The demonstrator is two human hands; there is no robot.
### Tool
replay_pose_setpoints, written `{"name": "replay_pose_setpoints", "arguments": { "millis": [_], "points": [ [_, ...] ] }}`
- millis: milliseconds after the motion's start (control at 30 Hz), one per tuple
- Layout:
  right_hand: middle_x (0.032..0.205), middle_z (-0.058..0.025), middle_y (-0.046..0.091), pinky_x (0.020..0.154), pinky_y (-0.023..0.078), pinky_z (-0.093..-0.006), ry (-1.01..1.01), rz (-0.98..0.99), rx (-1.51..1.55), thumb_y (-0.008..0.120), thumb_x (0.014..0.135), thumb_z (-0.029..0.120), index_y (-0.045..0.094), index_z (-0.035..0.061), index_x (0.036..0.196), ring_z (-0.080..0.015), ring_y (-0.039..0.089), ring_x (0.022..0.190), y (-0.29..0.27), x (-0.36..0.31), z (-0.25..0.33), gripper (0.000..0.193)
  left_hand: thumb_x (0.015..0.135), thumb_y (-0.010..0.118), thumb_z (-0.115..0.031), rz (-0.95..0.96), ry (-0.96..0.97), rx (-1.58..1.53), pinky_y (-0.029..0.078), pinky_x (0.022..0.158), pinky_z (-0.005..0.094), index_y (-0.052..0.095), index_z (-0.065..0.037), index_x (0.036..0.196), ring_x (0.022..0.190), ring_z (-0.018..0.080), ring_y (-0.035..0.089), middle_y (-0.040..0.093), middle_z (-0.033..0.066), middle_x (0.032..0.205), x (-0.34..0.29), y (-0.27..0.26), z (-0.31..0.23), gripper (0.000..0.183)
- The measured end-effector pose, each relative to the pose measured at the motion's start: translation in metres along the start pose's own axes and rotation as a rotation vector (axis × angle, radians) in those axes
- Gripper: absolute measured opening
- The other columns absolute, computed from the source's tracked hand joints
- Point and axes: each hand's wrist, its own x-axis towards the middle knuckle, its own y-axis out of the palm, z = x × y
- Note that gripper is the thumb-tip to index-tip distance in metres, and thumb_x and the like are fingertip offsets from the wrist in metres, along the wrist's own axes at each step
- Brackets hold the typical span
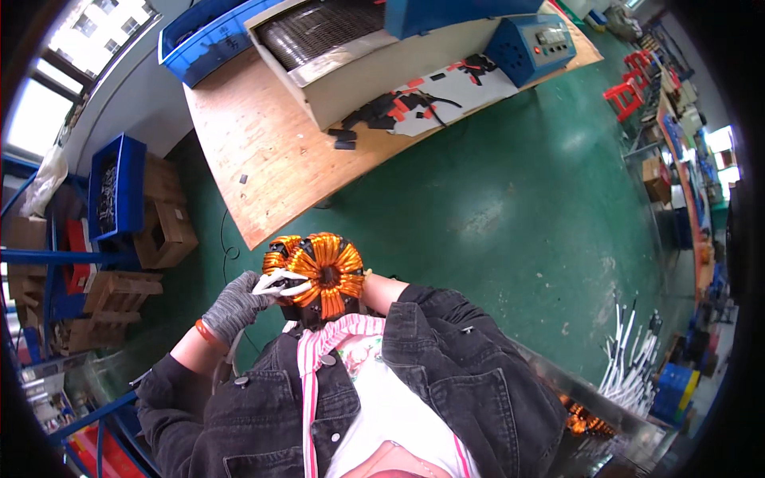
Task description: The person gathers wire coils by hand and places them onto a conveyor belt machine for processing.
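Observation:
Copper-wound ring coils (327,275) with black parts are bunched together in front of my chest, just off the near corner of the table. My left hand (253,299) wears a grey knitted glove with white fingertips. Its fingers curl against the left side of the coils, gripping them. From the right, my right hand (370,285) reaches behind the coils; only the wrist area shows, and its fingers are hidden.
The wooden table (227,131) ahead carries a conveyor machine (335,76), a blue bin (211,44) and scattered black and red pieces (398,103). Boxes and another blue bin (117,187) stand left. White rods (629,350) and more coils (586,420) lie at lower right.

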Motion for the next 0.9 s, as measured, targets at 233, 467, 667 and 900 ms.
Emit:
{"name": "replay_pose_setpoints", "arguments": {
  "millis": [233, 467, 667, 900],
  "points": [
    [0.128, -0.0110, 0.045, 0.100, 0.034, -0.0405, 0.070, -0.044, 0.386, 0.046, 0.070, 0.070, 0.040, 0.0065, 0.127, -0.0258, 0.044, 0.117, 0.076, 0.028, 0.038, 0.086, 0.073, 0.067, -0.026, 0.145, 0.011, -0.047, 0.043, 0.049, 0.0286, 0.053, -0.002, 0.089, 0.057, 0.0144, 0.051, 0.053, 0.0054, 0.069, 0.006, -0.045, 0.070, 0.032],
    [0.133, -0.0135, 0.038, 0.102, 0.031, -0.0416, -0.011, -0.069, 0.265, 0.049, 0.059, 0.077, 0.031, 0.0049, 0.132, -0.0263, 0.040, 0.120, 0.113, 0.048, 0.071, 0.105, 0.072, 0.065, -0.023, 0.048, 0.355, 0.336, 0.047, 0.069, 0.0358, 0.055, -0.005, 0.096, 0.081, 0.0306, 0.060, 0.061, 0.0166, 0.085, 0.040, -0.098, 0.086, 0.031],
    [0.130, -0.0125, 0.041, 0.102, 0.032, -0.0379, 0.004, -0.123, -0.012, 0.064, 0.065, 0.061, 0.032, 0.0019, 0.131, -0.0241, 0.043, 0.118, 0.128, 0.046, 0.115, 0.094, 0.074, 0.064, -0.025, 0.122, 0.320, 0.273, 0.047, 0.066, 0.0362, 0.056, -0.006, 0.095, 0.077, 0.0288, 0.061, 0.062, 0.0147, 0.082, 0.072, -0.111, 0.077, 0.030],
    [0.122, -0.0122, 0.049, 0.095, 0.040, -0.0370, 0.092, -0.306, 0.172, 0.068, 0.068, 0.047, 0.038, 0.0028, 0.126, -0.0235, 0.050, 0.110, 0.039, 0.071, 0.097, 0.079, 0.077, 0.062, -0.026, -0.063, 0.389, 0.542, 0.046, 0.062, 0.0396, 0.058, -0.009, 0.093, 0.075, 0.0335, 0.059, 0.062, 0.0153, 0.079, 0.122, -0.106, 0.062, 0.024]
  ]
}}
